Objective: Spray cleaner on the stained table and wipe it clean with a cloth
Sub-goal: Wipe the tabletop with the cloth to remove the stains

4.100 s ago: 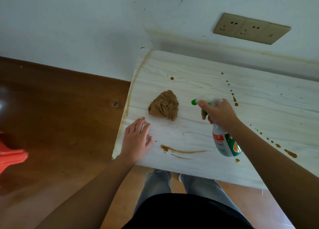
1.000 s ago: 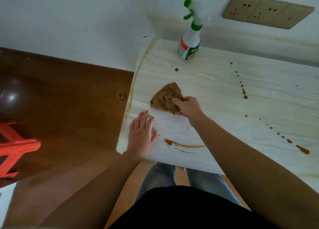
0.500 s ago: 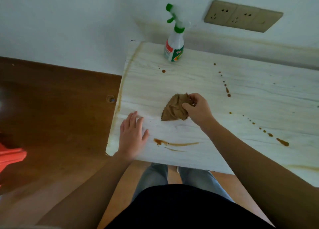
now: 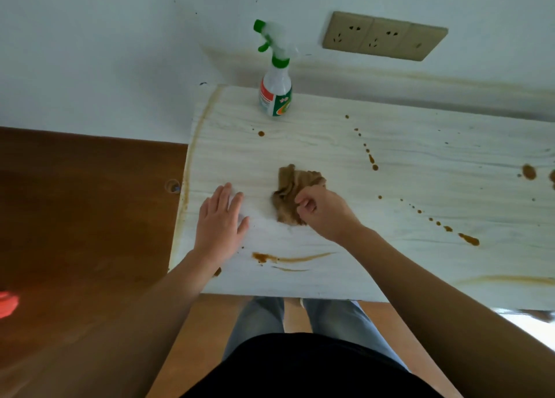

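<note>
The pale wood-grain table (image 4: 420,163) carries brown stains: a long smear (image 4: 288,258) near the front edge and a line of drops (image 4: 435,220) on the right. My right hand (image 4: 321,211) grips a crumpled brown cloth (image 4: 291,187) in the middle of the table, just above the smear. My left hand (image 4: 220,220) lies flat on the table near its left edge, fingers straight. A white spray bottle (image 4: 275,88) with a green trigger stands upright at the back, by the wall.
The wall behind holds a beige socket strip (image 4: 384,35). Brown floor (image 4: 84,217) lies left of the table, with a red object (image 4: 7,303) at the far left edge. My legs show below the table's front edge.
The spray bottle went from my right hand to the back of the table. My right hand then took the cloth and has shifted it a little on the table. My left hand stayed flat.
</note>
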